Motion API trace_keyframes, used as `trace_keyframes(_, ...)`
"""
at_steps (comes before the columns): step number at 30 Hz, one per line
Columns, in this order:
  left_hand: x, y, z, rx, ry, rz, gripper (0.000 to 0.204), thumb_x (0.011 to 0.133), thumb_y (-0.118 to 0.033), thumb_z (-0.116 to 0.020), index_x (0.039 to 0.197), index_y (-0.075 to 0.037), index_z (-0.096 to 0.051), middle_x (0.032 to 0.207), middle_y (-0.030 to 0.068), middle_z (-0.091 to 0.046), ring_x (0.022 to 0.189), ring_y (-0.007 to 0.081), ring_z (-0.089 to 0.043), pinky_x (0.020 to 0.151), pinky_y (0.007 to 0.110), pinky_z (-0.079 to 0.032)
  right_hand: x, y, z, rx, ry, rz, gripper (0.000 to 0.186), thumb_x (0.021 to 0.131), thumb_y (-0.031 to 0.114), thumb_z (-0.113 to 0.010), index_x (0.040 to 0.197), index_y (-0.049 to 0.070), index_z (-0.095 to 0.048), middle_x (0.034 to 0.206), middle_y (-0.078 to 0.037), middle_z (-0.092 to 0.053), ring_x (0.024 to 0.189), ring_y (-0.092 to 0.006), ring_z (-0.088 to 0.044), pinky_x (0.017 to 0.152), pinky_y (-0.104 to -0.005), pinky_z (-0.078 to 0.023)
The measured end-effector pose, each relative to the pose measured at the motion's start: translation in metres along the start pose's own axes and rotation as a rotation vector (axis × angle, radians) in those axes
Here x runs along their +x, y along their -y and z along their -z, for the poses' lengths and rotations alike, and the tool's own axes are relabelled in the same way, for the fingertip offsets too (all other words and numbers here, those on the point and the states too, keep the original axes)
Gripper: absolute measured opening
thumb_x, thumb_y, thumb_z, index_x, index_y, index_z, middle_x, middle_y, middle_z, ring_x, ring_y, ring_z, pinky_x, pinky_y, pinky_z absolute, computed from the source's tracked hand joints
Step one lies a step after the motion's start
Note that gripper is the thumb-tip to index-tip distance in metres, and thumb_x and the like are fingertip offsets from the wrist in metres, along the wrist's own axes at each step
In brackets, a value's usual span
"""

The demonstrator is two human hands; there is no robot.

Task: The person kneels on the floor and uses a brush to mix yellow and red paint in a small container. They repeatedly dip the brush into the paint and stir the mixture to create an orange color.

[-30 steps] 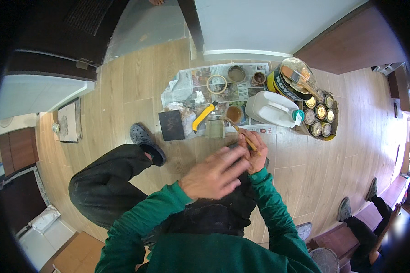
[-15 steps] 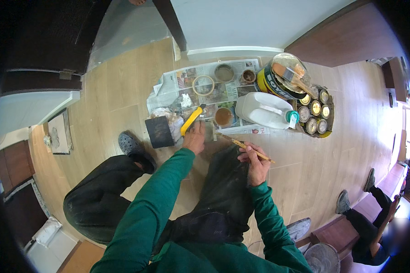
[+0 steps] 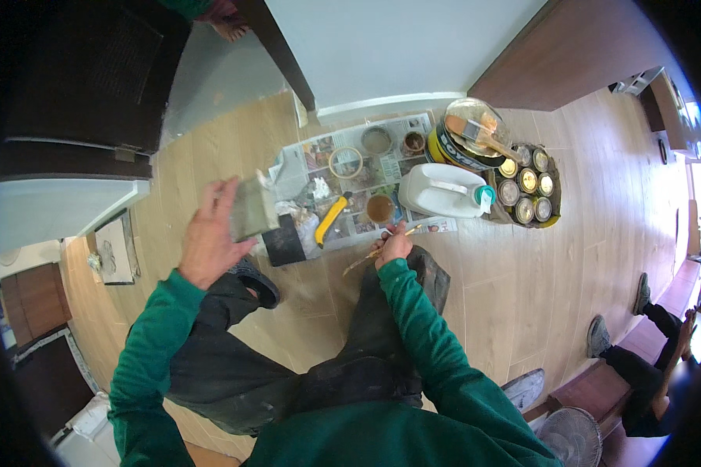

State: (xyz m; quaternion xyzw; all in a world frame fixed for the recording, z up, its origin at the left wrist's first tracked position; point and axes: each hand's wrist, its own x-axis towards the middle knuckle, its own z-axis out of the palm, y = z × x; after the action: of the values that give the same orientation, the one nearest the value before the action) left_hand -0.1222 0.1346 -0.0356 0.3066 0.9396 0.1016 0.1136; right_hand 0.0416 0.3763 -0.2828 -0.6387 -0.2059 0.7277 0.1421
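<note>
While the wood-look floor (image 3: 514, 292) fills most of the view, newspaper (image 3: 382, 173) covers a patch of it near the wall. Another person (image 3: 639, 373) partly shows at the right edge, well apart. Next down: white jug (image 3: 436, 189) with a teal cap, lying toward the paper's right end; black-and-yellow large can (image 3: 442, 153) just behind it, broad brush (image 3: 481, 135) across its top; carton (image 3: 555, 210) of round tins (image 3: 527, 180) to the right.

Left hand (image 3: 208, 241), somewhat blurred: fingers spread wide at the left edge of the grey-green block (image 3: 251, 208), thumb apart, near its lower edge. Can't tell if it's gripped. Block is left of the newspaper, just beyond the black sheet (image 3: 285, 241); contact with the sheet unclear.

Right hand (image 3: 395, 247) is near the paper's front edge, fingers narrow, closed around a slim wooden stick (image 3: 361, 263) held slantwise. Cup (image 3: 368, 210) of brown liquid stands on the paper just beyond that hand. Smaller: yellow utility knife (image 3: 333, 220), on the paper between cup and black sheet.
</note>
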Motion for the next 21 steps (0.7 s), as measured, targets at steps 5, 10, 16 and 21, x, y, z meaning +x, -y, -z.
trace_keyframes(5, -0.02, -0.017, 0.067, -0.094, -0.319, 0.0, 0.1, 0.058, -0.024, -0.096, 0.145, -0.006, -0.048, 0.134, 0.0175, -0.049, 0.112, 0.0383, -0.062, 0.095, 0.044, -0.054, 0.043, -0.016, -0.016, -0.178, -0.048, -0.004, 0.036, 0.095, 0.037, -0.069, 0.092, 0.003, -0.057, 0.074, -0.008, -0.058, 0.047, -0.016, -0.045, 0.038, -0.0332, -0.034)
trace_keyframes(10, -0.021, -0.027, 0.059, -0.317, -0.329, 0.074, 0.099, 0.056, -0.027, -0.098, 0.141, -0.004, -0.053, 0.13, 0.0173, -0.051, 0.112, 0.038, -0.061, 0.094, 0.043, -0.053, 0.101, -0.039, -0.008, -0.401, -0.095, 0.249, 0.019, 0.089, 0.016, -0.068, 0.081, 0.002, -0.058, 0.064, -0.008, -0.059, 0.045, -0.0176, -0.052, 0.038, -0.0316, -0.036)
trace_keyframes(16, -0.013, -0.017, 0.058, -0.275, -0.353, 0.084, 0.102, 0.056, -0.027, -0.098, 0.143, -0.001, -0.051, 0.131, 0.0173, -0.051, 0.118, 0.0372, -0.059, 0.1, 0.042, -0.051, 0.048, -0.01, -0.029, -0.448, 0.027, 0.329, 0.016, 0.09, 0.015, -0.067, 0.085, 0.002, -0.059, 0.066, -0.01, -0.061, 0.044, -0.0167, -0.051, 0.037, -0.0315, -0.036)
trace_keyframes(21, -0.006, -0.016, 0.055, -0.309, -0.313, 0.098, 0.104, 0.056, -0.027, -0.098, 0.144, -0.001, -0.049, 0.132, 0.018, -0.05, 0.119, 0.0375, -0.058, 0.102, 0.042, -0.05, -0.058, 0.026, -0.058, -0.242, 0.163, 0.266, 0.018, 0.088, 0.013, -0.07, 0.092, 0.001, -0.057, 0.07, -0.011, -0.062, 0.043, -0.0144, -0.047, 0.037, -0.0306, -0.035)
